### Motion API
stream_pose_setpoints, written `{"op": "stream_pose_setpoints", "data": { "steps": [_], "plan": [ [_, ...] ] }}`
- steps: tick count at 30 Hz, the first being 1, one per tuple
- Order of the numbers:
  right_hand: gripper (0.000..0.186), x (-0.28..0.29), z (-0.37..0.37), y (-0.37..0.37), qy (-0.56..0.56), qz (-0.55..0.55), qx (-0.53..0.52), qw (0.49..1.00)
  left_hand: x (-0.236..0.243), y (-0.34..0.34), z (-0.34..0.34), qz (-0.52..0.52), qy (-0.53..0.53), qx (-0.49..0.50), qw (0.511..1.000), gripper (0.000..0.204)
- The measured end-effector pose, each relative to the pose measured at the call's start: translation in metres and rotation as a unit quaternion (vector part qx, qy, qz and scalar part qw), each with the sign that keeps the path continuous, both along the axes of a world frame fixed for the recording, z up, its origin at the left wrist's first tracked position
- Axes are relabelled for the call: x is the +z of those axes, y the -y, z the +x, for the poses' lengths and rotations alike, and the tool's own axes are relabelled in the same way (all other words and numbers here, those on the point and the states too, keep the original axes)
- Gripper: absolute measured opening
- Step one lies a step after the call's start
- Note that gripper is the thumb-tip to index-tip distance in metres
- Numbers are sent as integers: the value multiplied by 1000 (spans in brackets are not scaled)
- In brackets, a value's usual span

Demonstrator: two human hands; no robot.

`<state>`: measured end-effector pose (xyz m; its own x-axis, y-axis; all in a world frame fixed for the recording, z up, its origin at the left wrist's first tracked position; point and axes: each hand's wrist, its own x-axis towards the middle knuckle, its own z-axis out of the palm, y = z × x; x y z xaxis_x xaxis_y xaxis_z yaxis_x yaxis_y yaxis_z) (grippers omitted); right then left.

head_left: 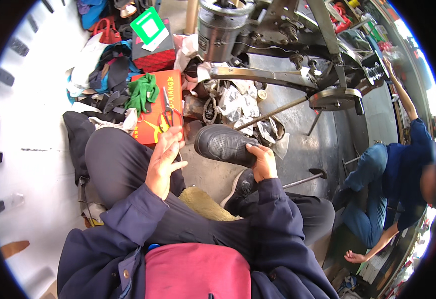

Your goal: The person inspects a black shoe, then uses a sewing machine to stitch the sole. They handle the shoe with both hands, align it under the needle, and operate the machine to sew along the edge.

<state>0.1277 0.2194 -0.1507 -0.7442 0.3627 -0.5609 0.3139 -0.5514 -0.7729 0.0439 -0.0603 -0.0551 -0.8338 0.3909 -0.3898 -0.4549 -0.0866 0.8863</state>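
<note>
Right grip (264,162): I've got it clamped on one end of the shoe (223,144)
Left grip (163,167): fingers loosely spread, looks empty
Shoe: up over the floor (203,173)
Scissors (167,107): lying on the red box (172,78)

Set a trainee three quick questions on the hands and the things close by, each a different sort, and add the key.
1. Which hand holds the black shoe?
2. True or false: the left hand is bare and apart from the shoe.
3. Fill the gap: on the orange box, beside the green cloth, lies a pair of ____.

Key: 1. The right hand. 2. True. 3. Scissors.
</note>
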Motion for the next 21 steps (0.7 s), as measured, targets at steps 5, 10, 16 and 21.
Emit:
{"op": "stream_pose_setpoints", "data": {
  "steps": [5, 10, 16, 21],
  "plan": [
    [25, 62, -5, 50, -142, -131, 46, 980, 24, 7, -6, 157, 10, -33, 987, 69],
    [70, 77, 6, 75, -248, -280, 159, 913, 32, 18, -11, 208, 11, -7, 978, 62],
    [86, 79, 16, 91, -263, -309, 159, 900, 24, 11, -5, 249, 121, -75, 958, 62],
    [87, 84, 19, 96, -278, -324, 129, 895, 23, 6, -7, 240, 147, -99, 954, 62]
  ]
}}
